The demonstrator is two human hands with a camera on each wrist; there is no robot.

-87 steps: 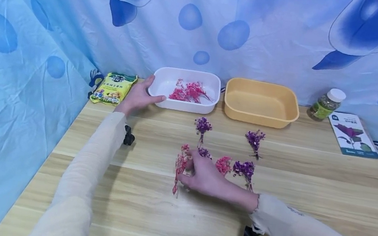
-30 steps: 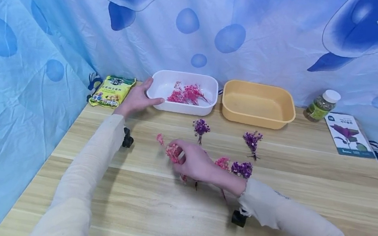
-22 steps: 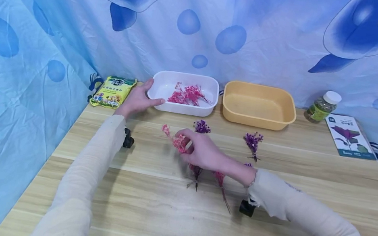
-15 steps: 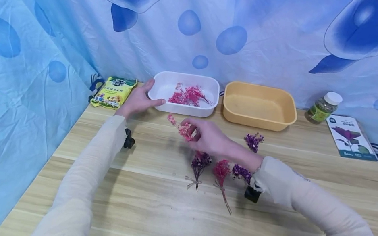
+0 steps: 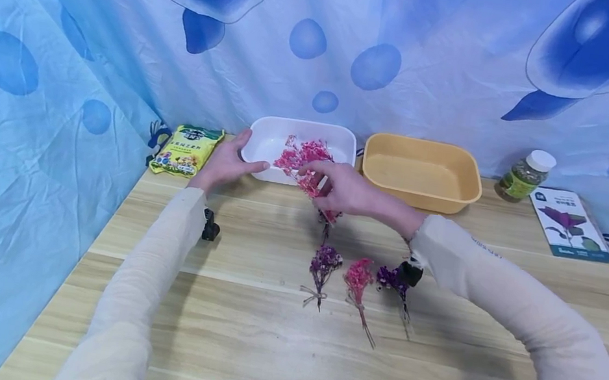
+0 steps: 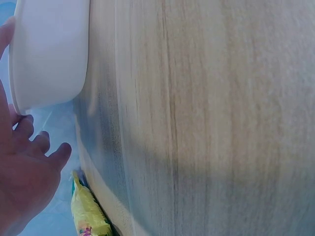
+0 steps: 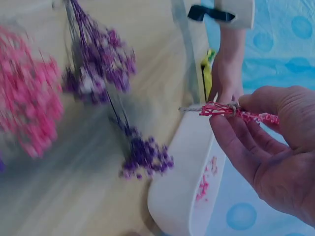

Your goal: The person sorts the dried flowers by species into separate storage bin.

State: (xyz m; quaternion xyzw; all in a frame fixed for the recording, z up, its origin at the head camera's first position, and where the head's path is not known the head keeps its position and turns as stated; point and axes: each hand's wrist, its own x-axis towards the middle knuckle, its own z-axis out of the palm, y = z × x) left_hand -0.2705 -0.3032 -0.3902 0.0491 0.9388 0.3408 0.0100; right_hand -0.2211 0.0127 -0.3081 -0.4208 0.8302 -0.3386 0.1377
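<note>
My right hand (image 5: 348, 190) pinches a bunch of pink dried flowers (image 5: 306, 182) by its tied stems, with its heads over the near rim of the white basin (image 5: 267, 124). Inside that basin lie more pink dried flowers (image 5: 315, 150). My left hand (image 5: 226, 162) holds the basin's left end, thumb on the front rim and fingers along the side. In the left wrist view the basin's outer wall (image 6: 51, 54) shows beside the fingers. On the table lie a purple bunch (image 5: 324, 262), a pink bunch (image 5: 358, 277) and another purple bunch (image 5: 393, 279). The right forearm hides part of the table.
A yellow basin (image 5: 416, 197) stands right of the white one. Farther right are a lidded jar (image 5: 525, 177) and a flower-printed packet (image 5: 571, 223). A yellow bag (image 5: 186, 151) lies left of my left hand. A blue curtain (image 5: 442, 59) hangs behind.
My right hand picked up the pink bunch from the table and carried it up and away to the white basin's near rim. The left hand has stayed at the basin.
</note>
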